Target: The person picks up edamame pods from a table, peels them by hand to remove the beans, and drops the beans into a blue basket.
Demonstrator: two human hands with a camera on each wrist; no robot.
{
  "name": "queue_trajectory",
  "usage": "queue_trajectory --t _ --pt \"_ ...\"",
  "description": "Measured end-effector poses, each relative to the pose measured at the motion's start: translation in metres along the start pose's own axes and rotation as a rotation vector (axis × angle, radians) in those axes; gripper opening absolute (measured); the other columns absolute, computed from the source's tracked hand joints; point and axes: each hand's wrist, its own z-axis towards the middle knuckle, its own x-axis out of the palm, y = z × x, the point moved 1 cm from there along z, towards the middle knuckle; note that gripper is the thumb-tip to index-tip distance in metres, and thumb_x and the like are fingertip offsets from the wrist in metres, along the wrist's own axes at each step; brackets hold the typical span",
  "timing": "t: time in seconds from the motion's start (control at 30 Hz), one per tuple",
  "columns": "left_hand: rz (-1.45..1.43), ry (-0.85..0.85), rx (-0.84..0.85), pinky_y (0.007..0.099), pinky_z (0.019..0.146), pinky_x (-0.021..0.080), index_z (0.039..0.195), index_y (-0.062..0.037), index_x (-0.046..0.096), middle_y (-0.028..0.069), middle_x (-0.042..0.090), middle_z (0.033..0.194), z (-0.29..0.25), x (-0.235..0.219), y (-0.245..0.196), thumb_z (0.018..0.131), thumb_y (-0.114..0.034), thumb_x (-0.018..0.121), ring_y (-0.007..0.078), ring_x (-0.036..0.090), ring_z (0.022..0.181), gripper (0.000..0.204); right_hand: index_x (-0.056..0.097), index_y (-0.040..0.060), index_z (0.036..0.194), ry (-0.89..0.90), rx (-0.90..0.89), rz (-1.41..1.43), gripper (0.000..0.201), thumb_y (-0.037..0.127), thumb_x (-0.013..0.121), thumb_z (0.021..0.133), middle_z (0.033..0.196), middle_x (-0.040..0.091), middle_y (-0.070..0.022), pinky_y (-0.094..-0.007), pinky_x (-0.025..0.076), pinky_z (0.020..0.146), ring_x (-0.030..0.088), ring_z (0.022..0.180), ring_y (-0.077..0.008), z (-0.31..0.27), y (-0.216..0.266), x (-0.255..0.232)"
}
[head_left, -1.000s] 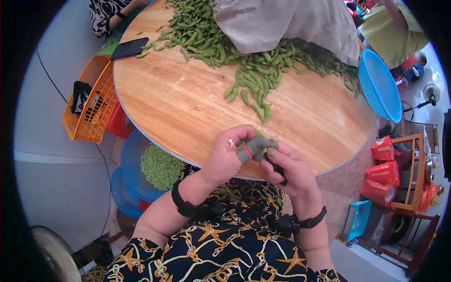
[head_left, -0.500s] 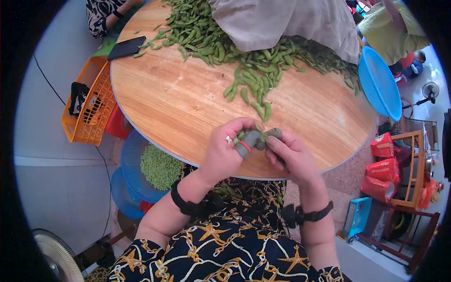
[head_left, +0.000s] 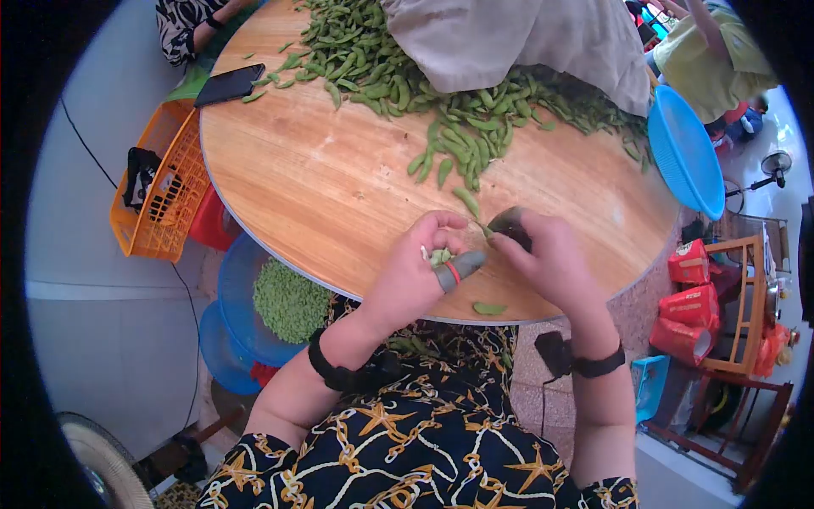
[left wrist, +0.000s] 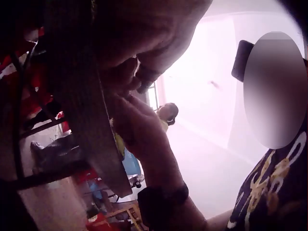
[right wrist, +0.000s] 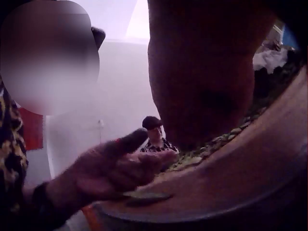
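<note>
My left hand (head_left: pixel 411 270) is cupped palm up over the near part of the table, its curled fingers holding several shelled green soybeans (head_left: pixel 440 256). A grey cover with a red band (head_left: pixel 454 270) sheathes its thumb, which points to the right. Just right of it, my right hand (head_left: pixel 551 254) pinches a green soybean pod (head_left: pixel 486 230) between thumb and a dark-covered finger. Another pod (head_left: pixel 489 309) lies below the hands by the table's near edge. Beyond the fingertips, a loose pod (head_left: pixel 465 202) lies at the near tip of the pod heap (head_left: pixel 458 140).
A grey cloth (head_left: pixel 526 42) covers part of the heap on the round wooden table (head_left: pixel 297 178). A phone (head_left: pixel 230 86) lies at the left rim. Shelled beans fill a blue basin (head_left: pixel 233 284) below left. A blue basket (head_left: pixel 685 153) leans at the right; an orange crate (head_left: pixel 157 229) stands left.
The right hand has parted from the left, moving right and outward, and now pinches a pod. One pod has gone from the heap's near tip; another now lies by the near edge.
</note>
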Motion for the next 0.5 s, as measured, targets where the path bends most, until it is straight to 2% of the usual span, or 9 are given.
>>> queue_trajectory --t 0.03,0.07,0.1,0.13,0.17,0.23,0.33,0.4,0.5 --pt "0.001 0.001 -0.001 0.0173 0.058 0.038 0.106 -0.0025 0.055 -0.0023 0.057 0.081 0.001 0.003 -0.002 0.081 -0.012 0.063 0.0024 0.049 0.069 0.028 0.058 0.0051 0.082 -0.048 0.073 0.274 0.015 0.020 0.058 0.082 0.057 0.055 -0.0080 -0.0293 0.043 0.048 0.055 0.052 -0.0170 -0.004 0.001 0.000" --pt "-0.167 0.012 -0.016 0.0167 0.057 0.037 0.104 -0.0026 0.056 -0.0026 0.057 0.080 0.002 0.006 -0.004 0.081 -0.012 0.063 0.0018 0.048 0.069 0.025 0.058 0.0051 0.082 -0.050 0.073 0.276 0.015 0.020 0.058 0.082 0.057 0.055 -0.0080 -0.0293 0.043 0.048 0.055 0.052 -0.0170 -0.007 0.006 0.000" --pt "-0.334 0.025 -0.033 0.0162 0.055 0.035 0.101 -0.0027 0.057 -0.0029 0.057 0.079 0.003 0.007 -0.005 0.081 -0.011 0.063 0.0012 0.047 0.068 0.023 0.057 0.0050 0.082 0.030 0.244 0.573 0.017 0.021 0.057 0.084 0.059 0.053 -0.0037 -0.0256 0.040 0.048 0.051 0.052 -0.0122 -0.011 0.013 0.002" --pt "-0.329 0.029 -0.033 0.0162 0.055 0.035 0.101 -0.0027 0.057 -0.0029 0.057 0.079 0.003 0.008 -0.006 0.081 -0.011 0.063 0.0012 0.047 0.068 0.023 0.057 0.0049 0.082 0.110 0.414 0.869 0.018 0.022 0.055 0.086 0.060 0.051 0.0007 -0.0220 0.038 0.048 0.047 0.053 -0.0075 -0.015 0.018 0.005" --pt "-0.339 0.017 -0.041 0.0152 0.054 0.034 0.099 -0.0029 0.057 -0.0027 0.057 0.079 0.003 0.009 -0.006 0.081 -0.011 0.063 0.0013 0.047 0.067 0.021 0.057 0.0049 0.082 0.105 0.412 0.870 0.018 0.022 0.055 0.086 0.060 0.051 0.0007 -0.0220 0.038 0.048 0.047 0.053 -0.0075 -0.017 0.018 0.007" --pt "-0.347 0.003 -0.051 0.0143 0.052 0.033 0.098 -0.0032 0.058 -0.0026 0.057 0.078 0.003 0.009 -0.004 0.081 -0.010 0.062 0.0013 0.048 0.066 0.019 0.055 0.0059 0.082 0.129 0.398 1.117 0.021 0.024 0.049 0.090 0.065 0.049 0.0048 -0.0190 0.036 0.050 0.043 0.057 -0.0040 -0.021 0.017 0.016" --pt "-0.566 -0.039 -0.120 0.0136 0.048 0.032 0.094 -0.0037 0.059 -0.0011 0.058 0.077 0.002 0.005 -0.001 0.081 -0.010 0.061 0.0017 0.048 0.063 0.015 0.054 0.0056 0.083 0.199 0.451 1.228 0.022 0.023 0.045 0.092 0.068 0.050 0.0034 -0.0181 0.036 0.051 0.044 0.060 -0.0043 -0.031 0.021 0.016" --pt "-0.600 -0.037 -0.129 0.0203 0.063 0.043 0.090 -0.0012 0.061 0.0013 0.060 0.076 0.001 0.004 -0.003 0.082 -0.009 0.061 0.0063 0.052 0.069 0.011 0.053 0.0057 0.083 0.216 0.455 1.284 0.022 0.023 0.044 0.092 0.069 0.050 0.0034 -0.0179 0.035 0.051 0.044 0.059 -0.0041 -0.035 0.021 0.017" --pt "-0.576 -0.038 -0.128 0.0206 0.063 0.043 0.090 -0.0004 0.060 0.0014 0.060 0.076 0.001 0.005 -0.005 0.083 -0.009 0.060 0.0068 0.053 0.068 0.011 0.053 0.0060 0.083 0.250 0.438 1.364 0.021 0.023 0.043 0.093 0.069 0.050 0.0035 -0.0174 0.034 0.050 0.043 0.058 -0.0037 -0.037 0.018 0.018"
